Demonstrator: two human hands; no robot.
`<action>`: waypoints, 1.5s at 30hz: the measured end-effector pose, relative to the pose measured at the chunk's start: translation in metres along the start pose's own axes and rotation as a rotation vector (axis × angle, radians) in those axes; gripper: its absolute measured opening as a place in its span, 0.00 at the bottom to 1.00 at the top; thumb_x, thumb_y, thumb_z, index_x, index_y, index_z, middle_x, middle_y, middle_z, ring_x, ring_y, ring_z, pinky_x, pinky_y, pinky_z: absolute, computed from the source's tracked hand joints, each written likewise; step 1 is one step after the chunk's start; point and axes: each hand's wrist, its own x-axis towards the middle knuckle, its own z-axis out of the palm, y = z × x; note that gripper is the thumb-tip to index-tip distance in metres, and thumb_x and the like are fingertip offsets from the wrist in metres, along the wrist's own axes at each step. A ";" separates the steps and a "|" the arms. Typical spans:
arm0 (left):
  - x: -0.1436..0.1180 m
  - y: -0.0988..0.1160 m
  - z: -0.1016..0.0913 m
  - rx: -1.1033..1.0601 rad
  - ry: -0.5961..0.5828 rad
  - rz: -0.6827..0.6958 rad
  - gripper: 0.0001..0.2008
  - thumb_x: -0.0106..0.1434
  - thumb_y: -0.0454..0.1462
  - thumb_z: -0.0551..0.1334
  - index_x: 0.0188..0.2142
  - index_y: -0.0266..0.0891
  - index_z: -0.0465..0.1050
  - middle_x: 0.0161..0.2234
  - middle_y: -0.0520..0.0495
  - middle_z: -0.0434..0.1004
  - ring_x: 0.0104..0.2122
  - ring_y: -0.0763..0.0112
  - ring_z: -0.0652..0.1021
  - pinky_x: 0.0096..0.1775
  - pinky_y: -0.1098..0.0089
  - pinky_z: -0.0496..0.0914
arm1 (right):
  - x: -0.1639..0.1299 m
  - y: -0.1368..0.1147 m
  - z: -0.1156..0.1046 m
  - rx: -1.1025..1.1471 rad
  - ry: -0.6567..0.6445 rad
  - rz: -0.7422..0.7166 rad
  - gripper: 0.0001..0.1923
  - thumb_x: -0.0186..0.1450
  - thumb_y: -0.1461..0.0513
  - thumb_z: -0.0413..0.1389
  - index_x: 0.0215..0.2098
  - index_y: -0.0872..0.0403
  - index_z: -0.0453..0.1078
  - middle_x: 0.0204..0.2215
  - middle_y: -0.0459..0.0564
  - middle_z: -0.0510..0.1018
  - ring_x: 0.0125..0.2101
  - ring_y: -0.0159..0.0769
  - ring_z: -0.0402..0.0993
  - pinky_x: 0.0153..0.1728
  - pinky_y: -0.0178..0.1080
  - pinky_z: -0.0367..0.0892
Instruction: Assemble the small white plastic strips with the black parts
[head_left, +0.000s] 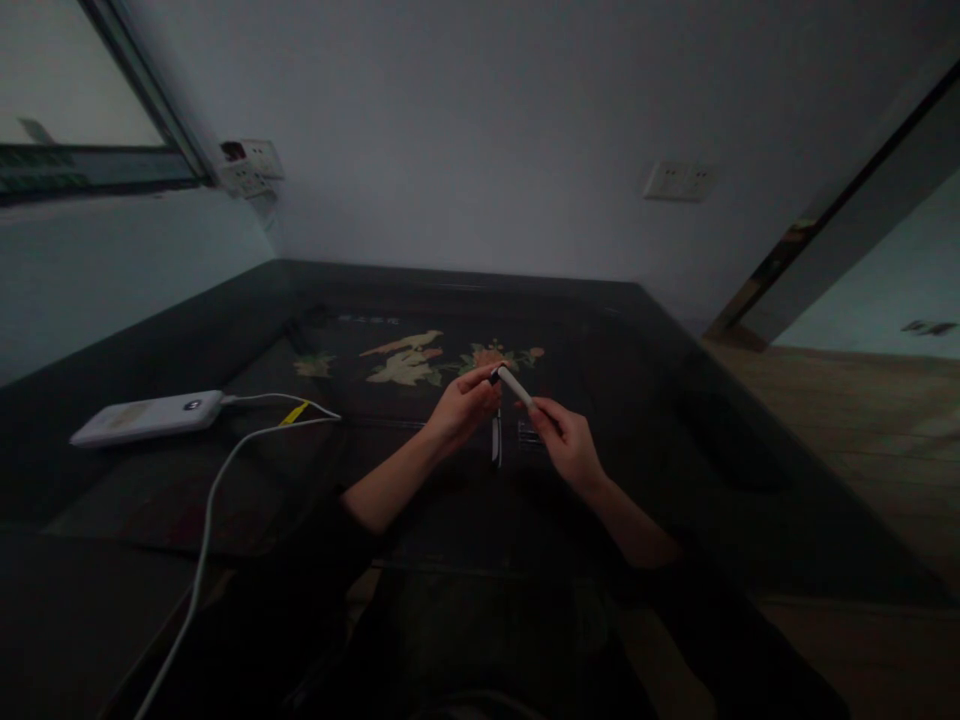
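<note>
Hands meet above the middle of the desk (675, 360), both on one white pen (514, 386). The right hand (571, 442) is clamped round the pen's lower end, fingers curled about the barrel. The left hand (466, 405) pinches the pen's upper end, where a dark cap or tip (495, 376) shows between thumb and forefinger. The pen's long axis runs slantwise, from the right hand up and to the left toward the desk's far edge, the dark end pointing at the left hand and the far left corner. It is held clear of the desk top, over a painted panel of birds and flowers (420, 358). Below the hands, a slim pale thing (496, 440) lies or hangs upright; what it is cannot be told. Near the left edge lies a white power bank (146, 416), with a white cable (217, 490) running from it toward the near edge.
</note>
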 end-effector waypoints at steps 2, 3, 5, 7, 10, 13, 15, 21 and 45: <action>0.000 0.000 0.000 -0.003 0.005 -0.002 0.26 0.40 0.42 0.74 0.40 0.38 0.77 0.27 0.52 0.73 0.24 0.82 0.70 0.31 0.76 0.65 | 0.000 0.000 -0.001 -0.015 0.016 0.010 0.19 0.67 0.54 0.47 0.43 0.56 0.73 0.29 0.50 0.77 0.26 0.34 0.70 0.28 0.35 0.64; 0.000 0.000 0.000 -0.001 0.008 -0.003 0.26 0.39 0.42 0.74 0.40 0.38 0.77 0.27 0.52 0.73 0.25 0.82 0.70 0.32 0.76 0.65 | 0.001 0.000 -0.001 -0.023 0.025 0.018 0.19 0.67 0.54 0.47 0.43 0.57 0.73 0.28 0.50 0.77 0.26 0.34 0.70 0.28 0.35 0.64; 0.000 0.001 0.000 0.005 0.014 -0.004 0.26 0.39 0.42 0.74 0.40 0.38 0.77 0.28 0.51 0.73 0.25 0.81 0.70 0.32 0.75 0.65 | 0.001 -0.001 -0.001 -0.035 0.037 0.021 0.19 0.67 0.54 0.47 0.44 0.57 0.73 0.28 0.50 0.77 0.27 0.35 0.71 0.29 0.35 0.65; 0.000 0.002 0.000 0.006 0.012 -0.004 0.26 0.39 0.42 0.74 0.40 0.38 0.77 0.28 0.52 0.73 0.26 0.81 0.70 0.33 0.75 0.65 | 0.002 -0.001 -0.001 -0.038 0.028 0.012 0.18 0.67 0.55 0.47 0.44 0.57 0.73 0.31 0.52 0.78 0.30 0.37 0.73 0.32 0.36 0.66; 0.000 0.003 0.002 -0.005 0.005 0.006 0.26 0.40 0.42 0.74 0.40 0.37 0.76 0.27 0.52 0.72 0.25 0.82 0.69 0.32 0.75 0.64 | 0.002 0.000 -0.001 -0.038 -0.002 -0.021 0.17 0.66 0.57 0.48 0.46 0.57 0.72 0.38 0.54 0.78 0.36 0.40 0.74 0.37 0.38 0.67; 0.000 0.004 0.003 -0.017 0.017 0.015 0.26 0.40 0.42 0.74 0.40 0.37 0.76 0.26 0.53 0.70 0.25 0.82 0.68 0.31 0.76 0.63 | 0.002 0.003 0.000 -0.025 -0.023 -0.045 0.17 0.66 0.58 0.49 0.49 0.56 0.70 0.43 0.55 0.78 0.41 0.41 0.74 0.42 0.40 0.67; 0.000 0.004 0.003 -0.012 0.023 0.017 0.27 0.40 0.42 0.74 0.41 0.37 0.76 0.25 0.54 0.69 0.24 0.83 0.68 0.31 0.77 0.63 | 0.002 0.005 0.000 -0.018 -0.014 -0.037 0.18 0.66 0.58 0.49 0.51 0.56 0.69 0.45 0.55 0.77 0.42 0.41 0.74 0.43 0.42 0.67; 0.001 0.004 0.002 0.003 0.024 0.020 0.26 0.42 0.43 0.73 0.41 0.37 0.75 0.25 0.54 0.68 0.24 0.83 0.67 0.31 0.76 0.64 | 0.002 0.011 0.000 -0.061 0.050 -0.036 0.19 0.67 0.56 0.48 0.52 0.54 0.69 0.46 0.54 0.77 0.45 0.43 0.74 0.47 0.44 0.67; 0.005 0.001 0.001 0.008 0.035 0.052 0.24 0.39 0.41 0.74 0.37 0.36 0.77 0.25 0.53 0.70 0.23 0.82 0.66 0.28 0.75 0.63 | 0.000 0.001 0.002 0.074 -0.159 0.001 0.20 0.66 0.55 0.50 0.49 0.57 0.72 0.37 0.53 0.80 0.36 0.39 0.75 0.37 0.38 0.70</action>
